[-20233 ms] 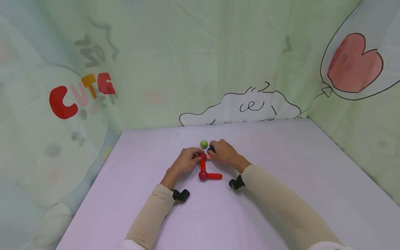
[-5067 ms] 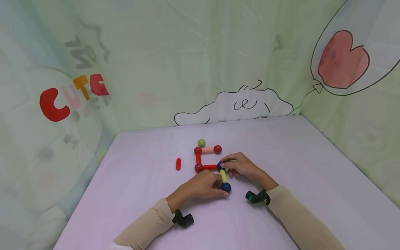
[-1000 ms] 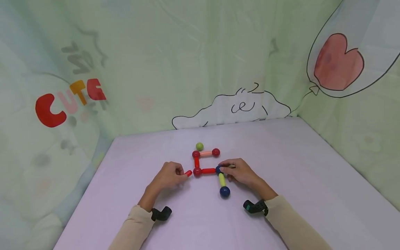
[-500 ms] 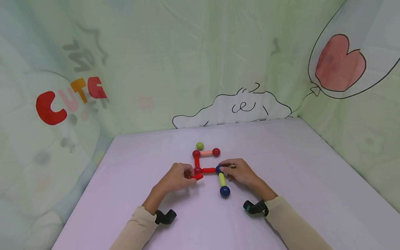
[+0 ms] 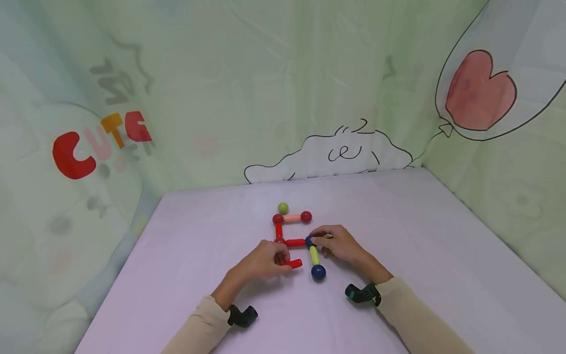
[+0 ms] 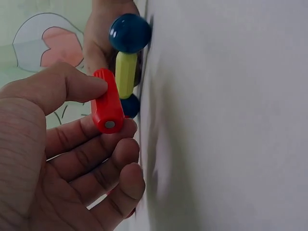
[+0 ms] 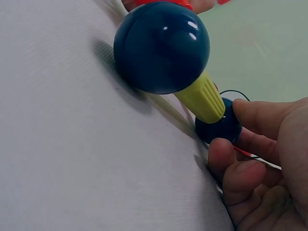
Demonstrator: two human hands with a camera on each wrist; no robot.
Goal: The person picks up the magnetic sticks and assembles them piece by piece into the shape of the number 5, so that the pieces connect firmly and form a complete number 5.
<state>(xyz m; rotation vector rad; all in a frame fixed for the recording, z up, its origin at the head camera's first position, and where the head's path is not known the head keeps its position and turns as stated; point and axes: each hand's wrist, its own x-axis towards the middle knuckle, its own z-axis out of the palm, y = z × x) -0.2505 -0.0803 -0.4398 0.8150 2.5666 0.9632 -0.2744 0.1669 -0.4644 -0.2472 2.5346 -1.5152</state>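
Note:
My left hand point(image 5: 265, 260) pinches a loose red magnetic rod point(image 6: 109, 103) between thumb and fingers; a round metal tip shows at its near end. The rod is held left of the lower blue ball point(image 5: 318, 272). My right hand point(image 5: 339, 244) pinches the upper blue ball point(image 7: 219, 127), where a flat red rod point(image 5: 295, 243) meets a yellow rod point(image 7: 202, 98). The yellow rod runs down to the lower blue ball. A red ball point(image 5: 279, 241) at the corner is partly hidden by my left hand. From it another red rod point(image 5: 278, 230) leads up to a second red ball point(image 5: 277, 219).
A pink rod point(image 5: 292, 219) joins that upper red ball to another red ball point(image 5: 306, 217). Just behind sits a green ball point(image 5: 283, 208). All lie on a pale lilac tabletop point(image 5: 380, 211), with a printed curtain point(image 5: 212, 98) behind it.
My left hand picked up the loose red rod from the left side and has carried it right and nearer, past the corner red ball. My right hand stays on the upper blue ball.

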